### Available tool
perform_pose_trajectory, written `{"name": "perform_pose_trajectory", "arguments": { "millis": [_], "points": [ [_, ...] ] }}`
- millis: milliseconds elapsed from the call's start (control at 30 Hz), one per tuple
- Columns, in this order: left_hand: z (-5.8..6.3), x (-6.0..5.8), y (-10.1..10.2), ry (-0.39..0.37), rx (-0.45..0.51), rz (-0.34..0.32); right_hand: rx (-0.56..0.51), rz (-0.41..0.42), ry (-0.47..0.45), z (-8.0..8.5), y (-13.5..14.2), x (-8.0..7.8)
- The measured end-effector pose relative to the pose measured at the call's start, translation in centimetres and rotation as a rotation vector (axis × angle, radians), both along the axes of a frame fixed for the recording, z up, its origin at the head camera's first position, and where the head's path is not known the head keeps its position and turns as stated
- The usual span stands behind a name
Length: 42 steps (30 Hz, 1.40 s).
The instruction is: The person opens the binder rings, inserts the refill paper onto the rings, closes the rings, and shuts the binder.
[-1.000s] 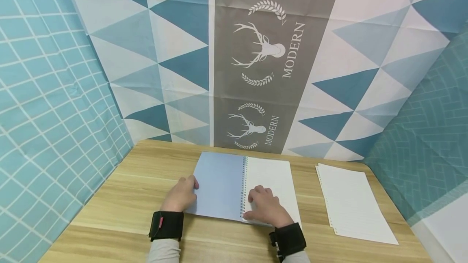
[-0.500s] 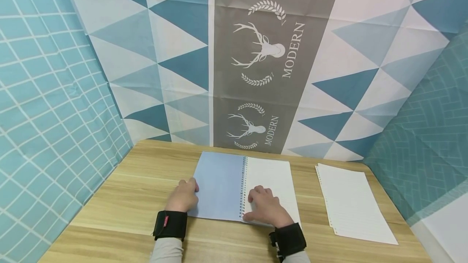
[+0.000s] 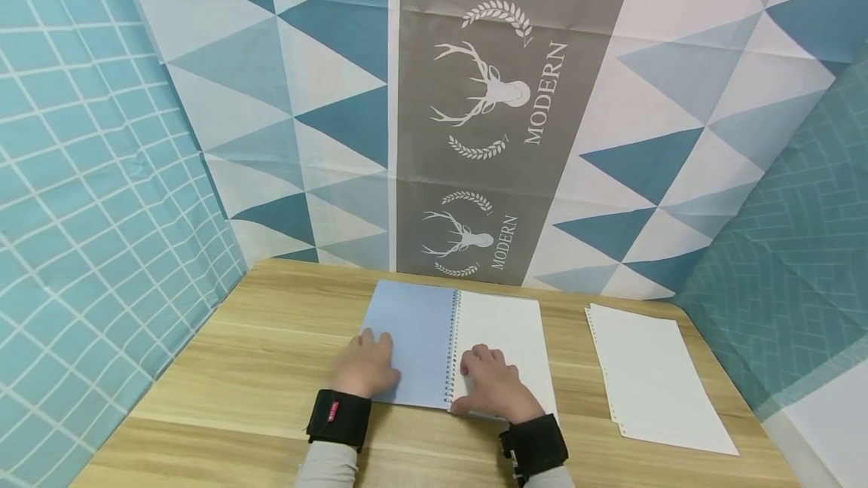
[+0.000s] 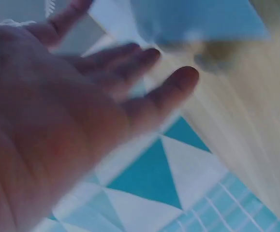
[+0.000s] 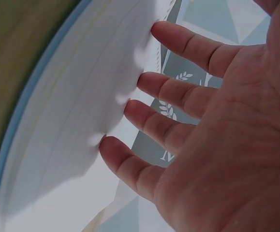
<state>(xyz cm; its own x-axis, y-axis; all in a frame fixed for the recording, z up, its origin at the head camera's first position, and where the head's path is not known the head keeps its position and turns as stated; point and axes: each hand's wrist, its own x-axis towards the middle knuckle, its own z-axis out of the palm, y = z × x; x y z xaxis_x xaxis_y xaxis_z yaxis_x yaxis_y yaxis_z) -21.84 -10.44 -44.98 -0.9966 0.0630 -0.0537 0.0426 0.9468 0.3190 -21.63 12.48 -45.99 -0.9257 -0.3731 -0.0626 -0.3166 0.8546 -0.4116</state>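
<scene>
A spiral notebook lies open on the table, its blue cover [image 3: 415,337] on the left and lined white pages [image 3: 505,315] on the right of the wire binding [image 3: 453,345]. Over the cover's lower left part is my left hand [image 3: 366,367]; in the left wrist view its fingers [image 4: 164,99] are spread and hold nothing. My right hand [image 3: 495,382] rests on the page beside the binding. Its fingertips [image 5: 115,150] press on the paper in the right wrist view, the fingers fairly straight and apart.
Two loose sheets [image 3: 654,375] with punched left edges lie overlapping at the right of the wooden table [image 3: 271,352]. Patterned cloth [image 3: 339,96] hangs behind the table, with tiled-print cloth [image 3: 88,172] on the left and green-blue cloth [image 3: 800,247] on the right.
My left hand has let go of the cover's left edge and moved right over the cover, its fingers opening. My right hand has stayed in place on the page.
</scene>
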Motion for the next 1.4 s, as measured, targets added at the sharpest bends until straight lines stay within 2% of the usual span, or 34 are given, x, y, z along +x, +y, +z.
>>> {"name": "perform_pose_trajectory", "arguments": {
  "millis": [200,267,333,733,1033,1400],
  "points": [
    [-0.4,0.4,4.1,-0.046,0.068,-0.248,0.014,0.018,-0.001,0.0,0.1,0.0],
    [-0.5,0.6,5.1,-0.067,0.059,-0.301,0.027,0.025,0.002,0.0,0.1,0.0],
    [-0.5,0.8,5.7,-0.082,0.049,-0.328,0.038,0.033,0.004,0.0,0.1,0.0],
    [-0.7,0.7,6.0,-0.088,0.044,-0.343,0.063,0.053,0.036,-0.6,0.0,0.0],
    [-0.3,0.6,5.9,-0.079,0.027,-0.360,0.130,0.055,0.057,0.4,-0.3,0.2],
    [-0.3,0.6,5.8,-0.057,0.022,-0.383,0.113,0.082,0.078,0.7,-0.2,0.4]
  ]
}}
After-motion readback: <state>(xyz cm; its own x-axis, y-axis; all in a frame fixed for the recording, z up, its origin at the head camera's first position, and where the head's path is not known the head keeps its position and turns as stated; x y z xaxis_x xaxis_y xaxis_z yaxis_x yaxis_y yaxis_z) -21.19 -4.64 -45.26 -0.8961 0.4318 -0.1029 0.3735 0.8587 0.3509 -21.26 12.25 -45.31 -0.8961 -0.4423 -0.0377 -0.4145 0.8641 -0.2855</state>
